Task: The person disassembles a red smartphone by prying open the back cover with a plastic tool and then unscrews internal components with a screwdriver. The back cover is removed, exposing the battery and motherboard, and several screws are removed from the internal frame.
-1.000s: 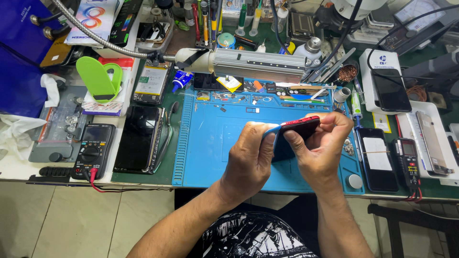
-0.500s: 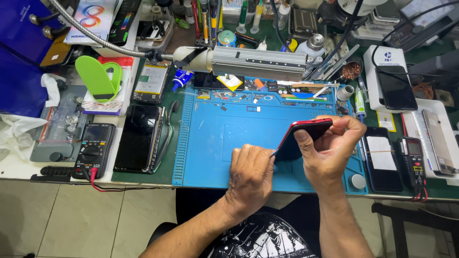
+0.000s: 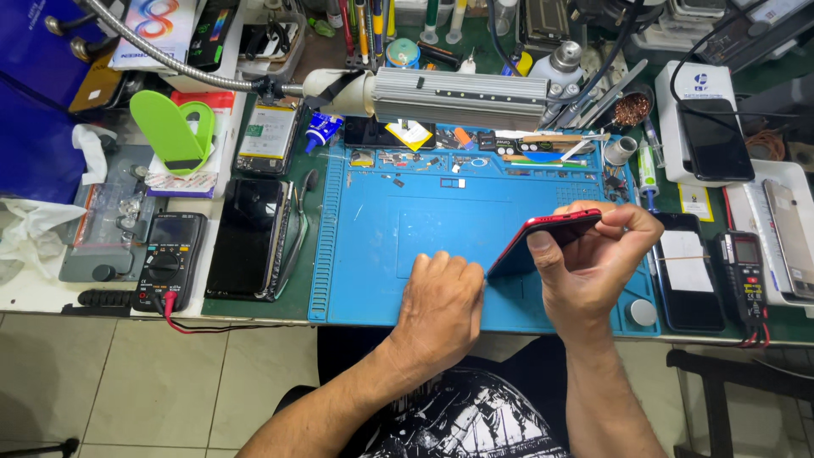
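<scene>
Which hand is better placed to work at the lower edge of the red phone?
Left, probably. The left hand rests on the blue mat right at the lower end of the red phone, while the right hand is occupied holding it tilted up.

right hand [image 3: 593,259]: grips red phone [image 3: 547,242], tilted up | left hand [image 3: 441,309]: on blue mat [image 3: 407,229]

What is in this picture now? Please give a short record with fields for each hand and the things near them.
right hand: right hand holds the red phone tilted, one end raised
left hand: left hand rests on the blue mat beside the phone's lower end
left of mat: black phone, black multimeter
above mat: silver lamp
</scene>
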